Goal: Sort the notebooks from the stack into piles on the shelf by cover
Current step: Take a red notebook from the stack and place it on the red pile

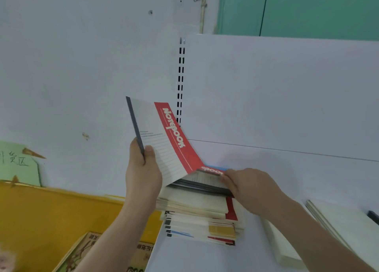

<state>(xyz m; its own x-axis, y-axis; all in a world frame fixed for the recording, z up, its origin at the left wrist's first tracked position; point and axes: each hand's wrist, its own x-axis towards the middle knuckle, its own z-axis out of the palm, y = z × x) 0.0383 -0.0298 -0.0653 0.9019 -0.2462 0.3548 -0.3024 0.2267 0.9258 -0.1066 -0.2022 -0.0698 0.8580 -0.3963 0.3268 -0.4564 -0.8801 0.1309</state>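
Observation:
A tall stack of notebooks (pixel 200 220) stands on the white shelf (pixel 287 179). My left hand (pixel 142 173) grips the dark spine of a red-and-white notebook (pixel 164 140), lifted and tilted up off the stack, its far corner still touching the top. My right hand (pixel 248 184) rests on the right edge of the stack's top notebooks, fingers pinching the upper few with dark spines. A second red cover (pixel 211 170) and a blue one behind it show at the top.
A pale pile of notebooks (pixel 336 230) lies on the shelf at the right. A yellow surface (pixel 51 214) with printed booklets (pixel 86 253) sits lower left. The shelf's white back panel and slotted upright (pixel 180 83) rise behind.

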